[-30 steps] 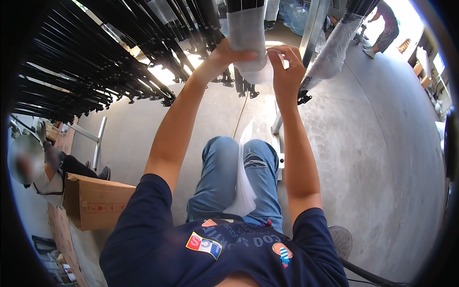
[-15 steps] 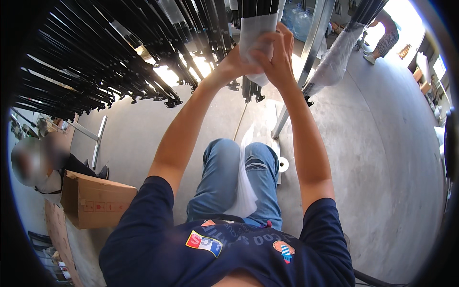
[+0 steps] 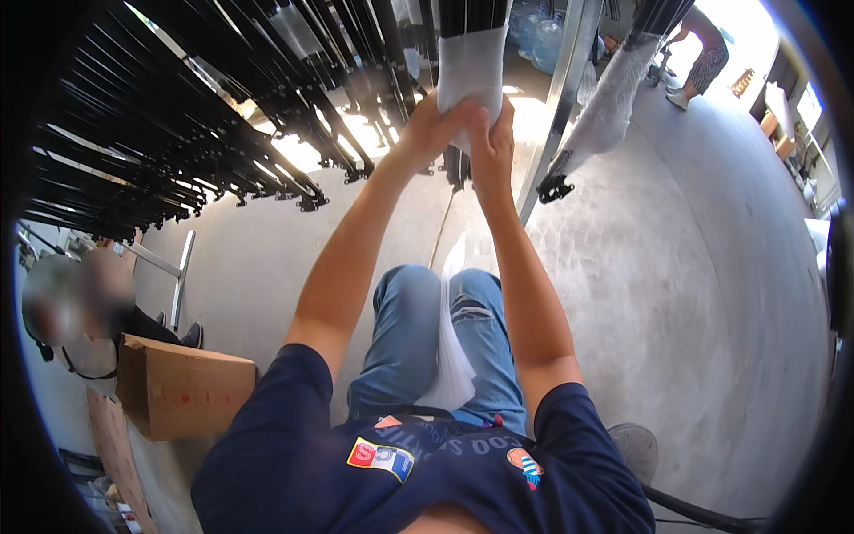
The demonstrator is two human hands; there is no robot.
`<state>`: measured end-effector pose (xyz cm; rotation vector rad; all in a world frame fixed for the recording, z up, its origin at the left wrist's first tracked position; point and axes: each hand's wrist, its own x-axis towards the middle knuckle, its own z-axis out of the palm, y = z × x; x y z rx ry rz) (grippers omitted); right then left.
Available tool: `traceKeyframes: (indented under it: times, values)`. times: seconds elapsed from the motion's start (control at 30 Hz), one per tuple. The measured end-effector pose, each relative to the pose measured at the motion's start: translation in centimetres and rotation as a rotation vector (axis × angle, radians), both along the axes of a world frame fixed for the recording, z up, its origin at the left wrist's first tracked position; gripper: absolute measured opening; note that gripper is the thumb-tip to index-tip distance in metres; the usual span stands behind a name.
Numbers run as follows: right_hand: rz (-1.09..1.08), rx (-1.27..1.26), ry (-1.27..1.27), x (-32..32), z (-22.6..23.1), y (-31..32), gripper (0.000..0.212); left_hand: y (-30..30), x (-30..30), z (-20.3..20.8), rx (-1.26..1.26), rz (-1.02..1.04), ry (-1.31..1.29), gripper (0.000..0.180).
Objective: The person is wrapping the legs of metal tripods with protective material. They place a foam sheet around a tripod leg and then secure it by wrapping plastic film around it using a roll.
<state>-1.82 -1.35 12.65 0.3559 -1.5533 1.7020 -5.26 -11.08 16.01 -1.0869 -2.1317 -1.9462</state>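
A bundle of black metal rods (image 3: pixel 472 16) hangs in front of me, with a sheet of white foam wrap (image 3: pixel 470 62) around its lower part. My left hand (image 3: pixel 432 132) is closed on the wrap's lower left side. From the right, my right hand (image 3: pixel 492 147) grips the same wrap, its thumb pointing up along the front. The two hands meet at the wrap's lower end, and the rod ends (image 3: pixel 458 169) stick out below them. More white foam sheets (image 3: pixel 452 365) lie between my thighs, hanging past my knees.
Many black rods (image 3: pixel 267 116) hang at the left. Right of my hands stand a metal post (image 3: pixel 562 89) and another wrapped bundle (image 3: pixel 605 102). An open cardboard box (image 3: pixel 191 387) is beside a person at the left; another person (image 3: pixel 703 58) bends at the far right.
My right hand has moved down from the wrap's upper front to its lower right side. The wrap now sits smoother around the rods. My left hand stays at the lower left.
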Motion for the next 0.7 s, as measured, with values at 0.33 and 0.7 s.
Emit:
traceKeyframes:
  times: [0.33,0.7]
  values:
    - [0.172,0.001,-0.042,-1.8,0.3,2.1,0.030,0.3,-0.7,-0.3,0.144,-0.155,-0.077,0.051]
    - [-0.175,0.438,-0.015,-0.7,-2.4,4.7,0.040,1.4,-2.5,-3.9,0.129,0.012,0.011,0.039]
